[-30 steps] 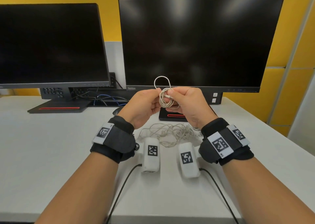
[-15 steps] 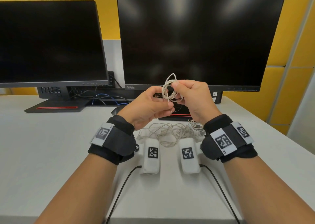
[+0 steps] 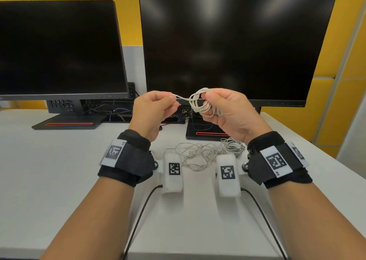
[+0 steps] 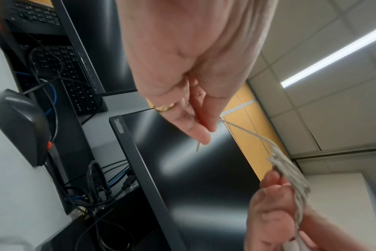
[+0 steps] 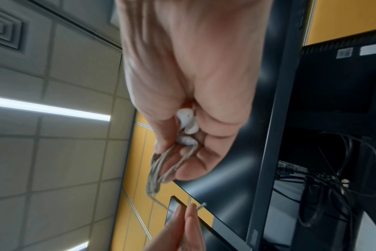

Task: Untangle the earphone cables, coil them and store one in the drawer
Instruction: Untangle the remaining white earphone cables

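My right hand (image 3: 221, 109) holds a coiled white earphone cable (image 3: 200, 103) above the desk, in front of the right monitor. In the right wrist view the white earbuds (image 5: 186, 122) sit inside the curled fingers and the coil (image 5: 159, 171) hangs out past the fingertips. My left hand (image 3: 158, 106) pinches the cable's free end (image 3: 179, 97), pulled out leftwards from the coil. The left wrist view shows this end (image 4: 243, 130) running from the pinch to the coil (image 4: 290, 176). A second tangled earphone cable (image 3: 200, 154) lies on the desk below the hands. No drawer is in view.
Two dark monitors (image 3: 59, 48) (image 3: 235, 46) stand at the back of the white desk (image 3: 49, 176), with their stands and loose cables (image 3: 116, 112) beneath. A black mouse (image 4: 17, 125) lies near the left monitor stand. Yellow wall panels (image 3: 336, 93) are behind.
The hands, close together on the coil a second ago, have moved apart. My left hand has drawn the cable's end out to the left while the right keeps the coil.
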Demonstrator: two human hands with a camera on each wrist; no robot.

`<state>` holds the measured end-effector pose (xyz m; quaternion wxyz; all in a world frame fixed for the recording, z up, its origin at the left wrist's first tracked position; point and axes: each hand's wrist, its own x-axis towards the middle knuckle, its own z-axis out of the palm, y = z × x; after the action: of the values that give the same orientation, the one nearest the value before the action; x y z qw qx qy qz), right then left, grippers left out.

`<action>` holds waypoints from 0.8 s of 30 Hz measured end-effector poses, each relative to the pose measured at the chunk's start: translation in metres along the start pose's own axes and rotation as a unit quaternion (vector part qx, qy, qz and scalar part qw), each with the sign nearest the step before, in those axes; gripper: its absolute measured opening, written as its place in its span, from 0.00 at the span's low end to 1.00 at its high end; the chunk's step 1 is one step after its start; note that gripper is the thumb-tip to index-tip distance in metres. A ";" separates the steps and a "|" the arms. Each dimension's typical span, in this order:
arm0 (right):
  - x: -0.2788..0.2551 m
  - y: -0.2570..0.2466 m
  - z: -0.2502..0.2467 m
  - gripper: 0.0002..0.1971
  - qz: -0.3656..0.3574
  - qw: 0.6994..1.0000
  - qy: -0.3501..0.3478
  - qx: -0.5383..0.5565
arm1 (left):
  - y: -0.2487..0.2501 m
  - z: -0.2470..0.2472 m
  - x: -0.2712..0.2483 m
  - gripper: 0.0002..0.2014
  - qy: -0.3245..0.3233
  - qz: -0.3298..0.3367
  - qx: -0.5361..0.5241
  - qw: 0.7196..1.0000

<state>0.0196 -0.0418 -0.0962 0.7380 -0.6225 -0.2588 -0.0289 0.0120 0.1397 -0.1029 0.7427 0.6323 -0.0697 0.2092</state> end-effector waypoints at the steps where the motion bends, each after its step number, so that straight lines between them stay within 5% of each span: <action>1: -0.001 0.001 0.001 0.09 0.007 1.000 -0.012 -0.007 | 0.000 0.002 -0.001 0.04 -0.014 -0.006 -0.012 1.000; 5: 0.000 0.005 0.004 0.09 0.014 1.000 -0.011 -0.020 | -0.001 0.011 -0.006 0.05 -0.097 -0.044 -0.057 0.993; 11: 0.000 0.008 0.005 0.12 0.014 0.999 -0.004 -0.031 | -0.003 0.017 -0.008 0.02 -0.129 -0.048 -0.073 0.988; 15: 0.002 0.009 0.004 0.13 0.010 0.999 0.008 -0.031 | -0.007 0.021 -0.009 0.03 -0.114 -0.033 -0.007 0.993; 24: 0.003 0.011 0.003 0.11 0.016 0.999 0.007 -0.041 | -0.004 0.018 -0.007 0.05 -0.086 -0.044 -0.112 0.989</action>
<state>0.0251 -0.0352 -0.1049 0.7138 -0.6563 -0.2424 -0.0317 0.0103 0.1205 -0.1061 0.8086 0.5631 -0.1282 0.1124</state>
